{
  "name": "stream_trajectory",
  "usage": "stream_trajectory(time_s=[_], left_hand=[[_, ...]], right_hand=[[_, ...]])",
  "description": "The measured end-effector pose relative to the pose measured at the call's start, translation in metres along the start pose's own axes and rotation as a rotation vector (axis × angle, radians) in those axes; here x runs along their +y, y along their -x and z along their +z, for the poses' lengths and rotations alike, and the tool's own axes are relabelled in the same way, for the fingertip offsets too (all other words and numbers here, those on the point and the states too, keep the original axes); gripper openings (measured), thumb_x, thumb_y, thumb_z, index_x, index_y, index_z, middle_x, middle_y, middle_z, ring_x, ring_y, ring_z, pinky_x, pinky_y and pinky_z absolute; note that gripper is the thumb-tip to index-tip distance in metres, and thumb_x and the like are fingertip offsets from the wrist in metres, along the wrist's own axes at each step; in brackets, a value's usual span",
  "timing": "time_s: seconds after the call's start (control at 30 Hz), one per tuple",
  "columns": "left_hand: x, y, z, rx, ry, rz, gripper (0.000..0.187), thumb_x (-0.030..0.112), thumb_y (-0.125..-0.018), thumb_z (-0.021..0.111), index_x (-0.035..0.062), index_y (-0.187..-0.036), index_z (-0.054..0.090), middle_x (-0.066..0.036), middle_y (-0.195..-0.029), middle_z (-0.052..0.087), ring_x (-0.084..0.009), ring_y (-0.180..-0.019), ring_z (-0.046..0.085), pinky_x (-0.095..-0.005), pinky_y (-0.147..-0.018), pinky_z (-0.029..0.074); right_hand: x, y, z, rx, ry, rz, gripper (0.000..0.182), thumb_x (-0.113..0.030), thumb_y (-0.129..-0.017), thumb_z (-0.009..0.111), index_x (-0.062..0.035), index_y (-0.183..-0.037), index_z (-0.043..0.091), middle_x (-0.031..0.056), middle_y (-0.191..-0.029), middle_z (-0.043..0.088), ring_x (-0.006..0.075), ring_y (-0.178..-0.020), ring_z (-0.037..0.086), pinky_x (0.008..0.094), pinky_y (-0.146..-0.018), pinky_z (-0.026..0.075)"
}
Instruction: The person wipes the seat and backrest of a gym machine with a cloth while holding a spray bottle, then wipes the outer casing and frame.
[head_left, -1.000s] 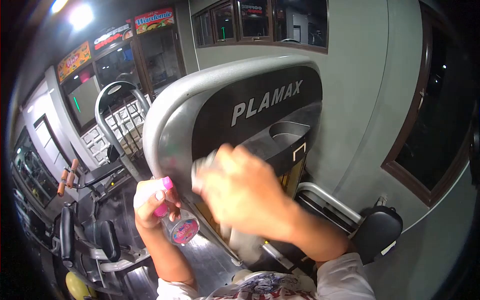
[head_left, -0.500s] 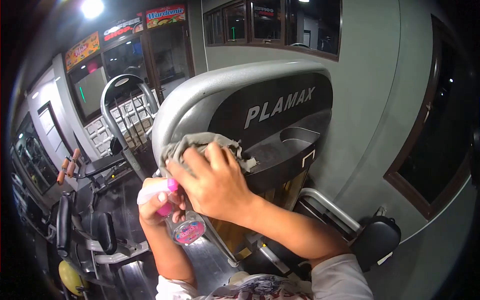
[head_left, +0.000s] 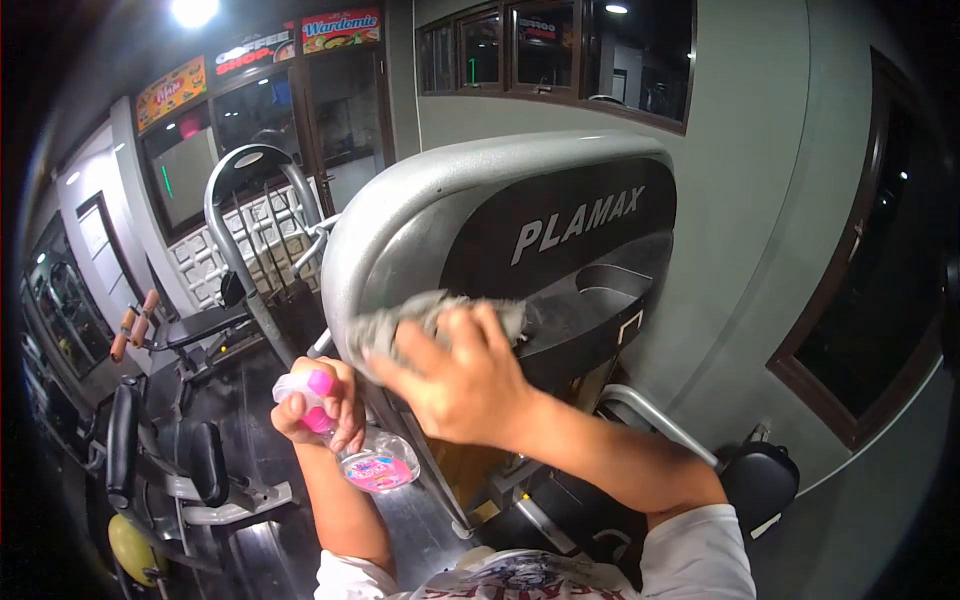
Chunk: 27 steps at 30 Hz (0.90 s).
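Note:
My left hand (head_left: pixel 318 405) is wrapped round the neck of a small clear spray bottle (head_left: pixel 380 465) with a pink and white head and a pink label. It hangs just left of the machine. My right hand (head_left: pixel 460 375) presses a crumpled grey rag (head_left: pixel 432 315) against the lower left of a gym machine's cover (head_left: pixel 480 215), a silver-rimmed black panel lettered PLAMAX. Part of the rag lies over the inner end of the black tray (head_left: pixel 560 325) below the lettering. My right fingers are bent over the cloth, slightly blurred.
Other gym equipment stands to the left, including a silver frame (head_left: pixel 225 210) and black padded supports (head_left: pixel 125 450). A yellow-green ball (head_left: pixel 138 550) is at the lower left. A black seat pad (head_left: pixel 755 475) is at right, near the grey wall (head_left: pixel 760 200).
My right hand and the rag have slid right and slightly down along the cover. The spray bottle in my left hand has dipped and tilted a little. The view has shifted slightly.

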<state>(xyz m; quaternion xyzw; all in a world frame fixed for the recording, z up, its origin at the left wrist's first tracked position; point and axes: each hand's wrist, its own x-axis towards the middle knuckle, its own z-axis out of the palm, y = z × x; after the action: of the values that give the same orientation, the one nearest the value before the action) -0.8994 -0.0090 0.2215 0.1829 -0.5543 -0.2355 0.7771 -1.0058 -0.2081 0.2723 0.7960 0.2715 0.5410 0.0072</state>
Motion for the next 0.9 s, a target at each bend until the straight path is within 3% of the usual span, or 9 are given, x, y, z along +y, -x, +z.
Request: stream_trajectory(time_s=[0.07, 0.17, 0.27, 0.43, 0.5, 0.53, 0.67, 0.8, 0.9], left_hand=[[0.003, -0.005, -0.005, -0.124, 0.077, 0.020, 0.037, 0.028, -0.097, 0.058, -0.0052, -0.080, 0.053, -0.019, -0.070, 0.060, -0.0190, -0.043, 0.060, -0.0372, -0.043, 0.059], [0.006, -0.012, 0.005, -0.095, 0.129, 0.017, 0.037, 0.024, -0.087, 0.067, -0.0111, -0.076, 0.059, -0.024, -0.071, 0.060, -0.0217, -0.042, 0.059, -0.0376, -0.045, 0.059], [0.015, -0.016, 0.004, -0.087, 0.001, -0.064, 0.038, 0.023, -0.085, 0.069, -0.0132, -0.077, 0.060, -0.026, -0.072, 0.060, -0.0224, -0.042, 0.058, -0.0372, -0.045, 0.059], [0.021, -0.023, -0.001, -0.042, -0.071, -0.110, 0.039, 0.023, -0.083, 0.071, -0.0142, -0.075, 0.061, -0.026, -0.070, 0.060, -0.0223, -0.042, 0.059, -0.0365, -0.045, 0.058], [0.020, -0.022, -0.002, -0.048, -0.075, -0.139, 0.041, 0.024, -0.083, 0.073, -0.0145, -0.073, 0.062, -0.027, -0.068, 0.061, -0.0221, -0.040, 0.057, -0.0374, -0.044, 0.057], [0.020, -0.022, -0.003, -0.052, -0.081, -0.152, 0.041, 0.024, -0.082, 0.073, -0.0146, -0.073, 0.062, -0.027, -0.068, 0.061, -0.0221, -0.040, 0.057, -0.0372, -0.044, 0.057], [0.021, -0.026, -0.006, -0.094, -0.086, -0.157, 0.038, 0.021, -0.081, 0.075, -0.0144, -0.074, 0.065, -0.026, -0.069, 0.062, -0.0215, -0.042, 0.058, -0.0340, -0.043, 0.055], [0.023, -0.030, -0.011, -0.133, -0.067, -0.176, 0.036, 0.020, -0.081, 0.076, -0.0140, -0.075, 0.065, -0.026, -0.070, 0.063, -0.0213, -0.043, 0.058, -0.0336, -0.045, 0.055], [0.021, -0.027, -0.012, -0.128, -0.045, -0.193, 0.034, 0.018, -0.079, 0.076, -0.0143, -0.074, 0.065, -0.027, -0.071, 0.064, -0.0215, -0.042, 0.058, -0.0340, -0.046, 0.055]], right_hand=[[-0.003, 0.014, 0.004, -0.013, 0.047, -0.091, 0.027, -0.023, -0.082, 0.063, -0.0215, -0.106, 0.075, 0.0002, -0.106, 0.056, 0.0263, -0.091, 0.049, 0.0431, -0.076, 0.040], [0.021, -0.004, -0.007, 0.011, 0.080, -0.120, 0.027, -0.030, -0.085, 0.058, -0.0217, -0.106, 0.072, 0.0030, -0.106, 0.055, 0.0263, -0.093, 0.050, 0.0444, -0.077, 0.040], [0.061, -0.039, -0.018, 0.113, -0.005, 0.194, 0.029, -0.027, -0.083, 0.068, -0.0283, -0.111, 0.073, 0.0098, -0.100, 0.055, 0.0321, -0.090, 0.052, 0.0437, -0.073, 0.045], [0.129, -0.046, -0.002, 0.501, -0.140, 0.629, 0.023, -0.024, -0.095, 0.063, -0.0094, -0.109, 0.073, 0.0169, -0.096, 0.060, 0.0355, -0.086, 0.054, 0.0427, -0.080, 0.044], [0.107, -0.052, 0.005, 0.495, 0.037, 0.554, 0.020, -0.021, -0.094, 0.063, -0.0069, -0.105, 0.072, 0.0169, -0.094, 0.058, 0.0355, -0.085, 0.054, 0.0423, -0.077, 0.043], [0.089, -0.055, 0.008, 0.495, -0.120, 0.500, 0.017, -0.018, -0.093, 0.064, -0.0059, -0.103, 0.070, 0.0166, -0.091, 0.056, 0.0353, -0.084, 0.053, 0.0440, -0.075, 0.043], [0.034, -0.060, -0.001, 0.273, -0.022, 0.227, 0.019, -0.022, -0.080, 0.075, -0.0128, -0.096, 0.070, 0.0089, -0.086, 0.052, 0.0290, -0.077, 0.049, 0.0404, -0.068, 0.039], [0.085, -0.046, -0.005, 0.320, 0.075, 0.191, 0.014, -0.024, -0.081, 0.076, -0.0138, -0.090, 0.071, 0.0074, -0.082, 0.053, 0.0263, -0.072, 0.051, 0.0386, -0.063, 0.039], [0.160, -0.020, -0.015, 0.494, 0.003, 0.619, 0.018, -0.017, -0.094, 0.066, 0.0007, -0.091, 0.066, 0.0151, -0.085, 0.058, 0.0320, -0.078, 0.059, 0.0408, -0.072, 0.047]])
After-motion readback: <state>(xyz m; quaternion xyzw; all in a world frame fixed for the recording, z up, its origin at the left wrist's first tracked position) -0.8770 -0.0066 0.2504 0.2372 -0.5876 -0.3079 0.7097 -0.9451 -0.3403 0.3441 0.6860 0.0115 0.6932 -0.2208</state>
